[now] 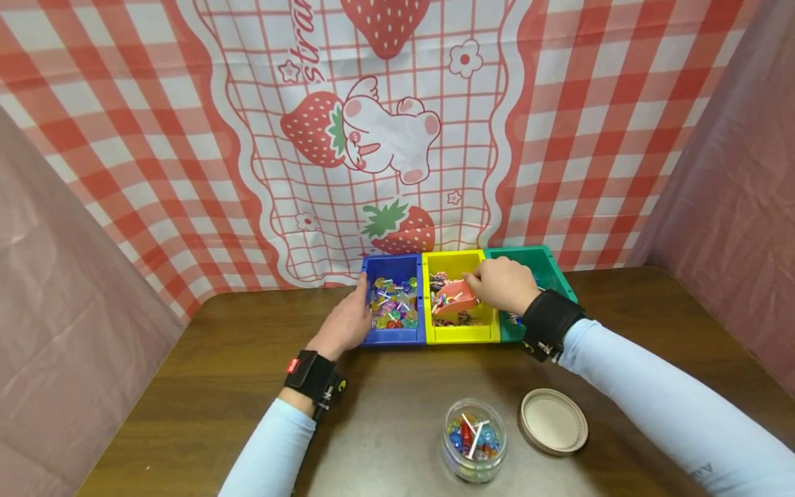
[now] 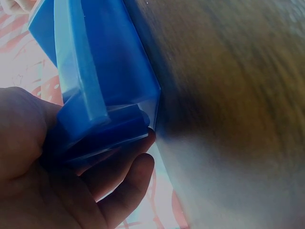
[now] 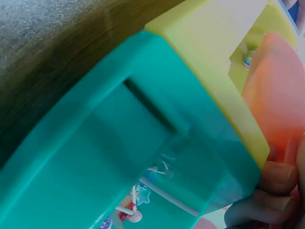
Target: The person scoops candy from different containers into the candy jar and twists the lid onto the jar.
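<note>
My left hand grips the outer left wall of a blue bin. In the left wrist view its fingers curl by the bin's side. Inside that bin lie colourful translucent lollipop-like pieces with white sticks. My right hand holds a pink-orange scoop over the middle yellow bin. Small colourful candy-like pieces with white sticks lie in the scoop, and more lie below it. On the right a green bin also holds small pieces; the right arm partly covers it in the head view.
A clear jar of colourful pieces with white sticks stands near the table's front. To its right lies a round beige lid. The brown wooden table meets a red-and-white strawberry-print cloth behind the bins.
</note>
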A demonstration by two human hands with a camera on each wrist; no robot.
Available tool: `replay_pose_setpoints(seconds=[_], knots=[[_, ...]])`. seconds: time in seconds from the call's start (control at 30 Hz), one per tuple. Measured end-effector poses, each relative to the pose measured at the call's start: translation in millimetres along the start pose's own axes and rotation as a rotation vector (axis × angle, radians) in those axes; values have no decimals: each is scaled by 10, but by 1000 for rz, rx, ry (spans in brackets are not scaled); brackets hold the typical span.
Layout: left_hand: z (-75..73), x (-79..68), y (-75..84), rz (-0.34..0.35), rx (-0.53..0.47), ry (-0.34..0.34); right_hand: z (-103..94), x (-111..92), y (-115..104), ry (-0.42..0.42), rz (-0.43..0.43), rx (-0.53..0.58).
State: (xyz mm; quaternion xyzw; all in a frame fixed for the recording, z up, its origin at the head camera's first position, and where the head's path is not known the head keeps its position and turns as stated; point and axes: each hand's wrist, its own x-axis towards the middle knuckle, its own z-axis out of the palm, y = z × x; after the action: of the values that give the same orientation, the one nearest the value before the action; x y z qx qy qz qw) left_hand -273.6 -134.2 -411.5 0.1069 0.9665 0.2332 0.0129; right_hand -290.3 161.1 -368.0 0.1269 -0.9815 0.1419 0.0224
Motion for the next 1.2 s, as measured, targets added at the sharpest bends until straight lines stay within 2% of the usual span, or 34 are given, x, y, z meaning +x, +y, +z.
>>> replay_pose_setpoints(seconds=[0.23,0.53,0.77,0.9,1.0,1.2], knots=[[-1,-7,-10,2,-12,1,13,-59,101,11,-6,100],[13,-1,-7,-17,-13,6,33,-163,242,33,-31,346],[22,13,-6,-32,-12,3,25,-285,265,-49,24,532],[29,14,-6,-34,-10,1,-29,-393,280,-73,8,638],[30,14,-6,-34,-12,3,-79,-495,279,-55,-39,643],[25,15,-25,-15,-2,14,-136,-705,227,29,-180,529]])
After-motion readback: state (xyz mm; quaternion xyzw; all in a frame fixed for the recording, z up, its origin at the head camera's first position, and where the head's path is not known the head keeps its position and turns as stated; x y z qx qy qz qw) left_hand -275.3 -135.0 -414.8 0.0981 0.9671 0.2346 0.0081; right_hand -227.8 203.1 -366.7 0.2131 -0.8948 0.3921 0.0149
